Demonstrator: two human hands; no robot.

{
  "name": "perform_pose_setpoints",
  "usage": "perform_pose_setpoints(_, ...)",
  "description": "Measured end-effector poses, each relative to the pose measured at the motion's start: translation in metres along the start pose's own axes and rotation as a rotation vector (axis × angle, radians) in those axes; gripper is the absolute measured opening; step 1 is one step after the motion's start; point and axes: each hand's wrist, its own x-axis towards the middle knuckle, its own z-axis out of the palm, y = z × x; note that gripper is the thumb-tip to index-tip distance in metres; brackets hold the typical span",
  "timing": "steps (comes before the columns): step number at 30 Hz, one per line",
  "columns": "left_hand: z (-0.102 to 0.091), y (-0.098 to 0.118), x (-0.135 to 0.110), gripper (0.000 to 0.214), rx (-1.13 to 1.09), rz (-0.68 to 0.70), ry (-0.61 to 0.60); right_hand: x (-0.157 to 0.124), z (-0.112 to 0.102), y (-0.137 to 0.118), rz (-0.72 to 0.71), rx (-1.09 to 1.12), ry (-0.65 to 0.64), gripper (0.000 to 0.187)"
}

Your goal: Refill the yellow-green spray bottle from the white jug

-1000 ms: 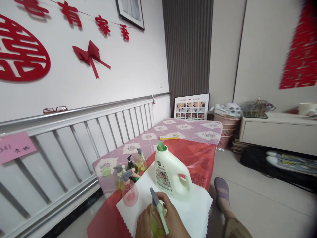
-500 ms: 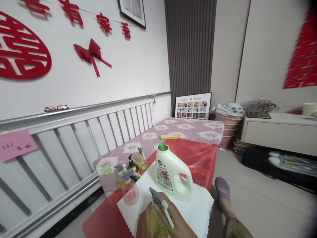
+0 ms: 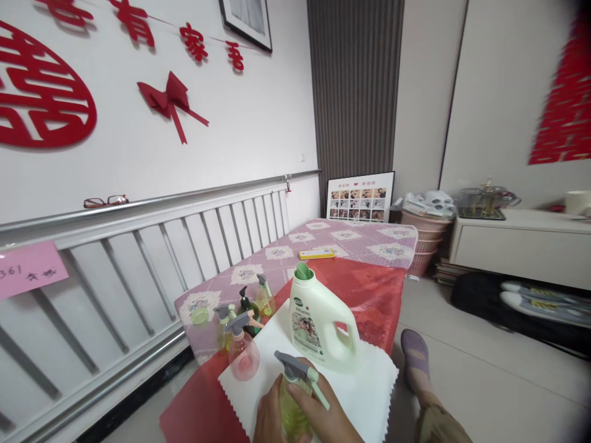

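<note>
A small green spray bottle (image 3: 292, 411) with a grey trigger head (image 3: 293, 367) stands at the bottom of the view over a white cloth (image 3: 364, 387). My left hand (image 3: 266, 418) wraps round the bottle's body. My right hand (image 3: 323, 413) grips the neck just under the grey head, fingers closed. Behind them stands a large pale-green detergent jug (image 3: 320, 324) with its mouth uncapped. A pink spray bottle (image 3: 242, 355) sits to the left on the cloth's edge.
Several small bottles (image 3: 252, 301) and a green cap (image 3: 199, 316) stand on the patterned bed cover by a white rail (image 3: 184, 231). A red cloth (image 3: 369, 289), a yellow box (image 3: 316, 253), my slippered foot (image 3: 414, 357), baskets and a low cabinet (image 3: 517, 243) lie right.
The grey trigger head has turned on the green bottle, its nozzle swinging left and its lever right, under my right hand. Both hands keep their hold.
</note>
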Motion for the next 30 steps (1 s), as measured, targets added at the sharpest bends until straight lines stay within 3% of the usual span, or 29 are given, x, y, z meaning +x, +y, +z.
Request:
perform_pose_setpoints(4,0.000,-0.002,0.001,0.080,-0.024,-0.021,0.003,0.000,-0.004,0.012,0.023,-0.053,0.025,0.054)
perform_pose_setpoints(12,0.004,-0.005,0.000,0.085,-0.066,-0.059,-0.030,0.001,-0.017,-0.005,0.106,-0.081,-0.105,0.057)
perform_pose_setpoints(18,0.001,-0.003,-0.001,0.081,-0.039,-0.079,-0.056,0.009,-0.012,-0.009,0.077,0.224,-0.200,0.056)
perform_pose_setpoints(21,-0.001,-0.002,0.000,0.077,-0.013,-0.084,-0.051,0.010,-0.002,-0.008,0.034,0.338,-0.152,0.040)
perform_pose_setpoints(24,-0.002,0.000,0.000,0.077,0.006,-0.082,-0.030,0.008,0.005,-0.008,-0.001,0.260,-0.085,0.024)
perform_pose_setpoints(28,-0.001,-0.001,0.000,0.076,-0.009,-0.036,-0.020,0.009,0.003,-0.008,-0.012,0.092,-0.012,0.031)
perform_pose_setpoints(30,0.000,-0.003,0.000,0.076,-0.017,-0.040,-0.027,0.011,-0.001,-0.012,-0.051,0.012,0.089,0.034)
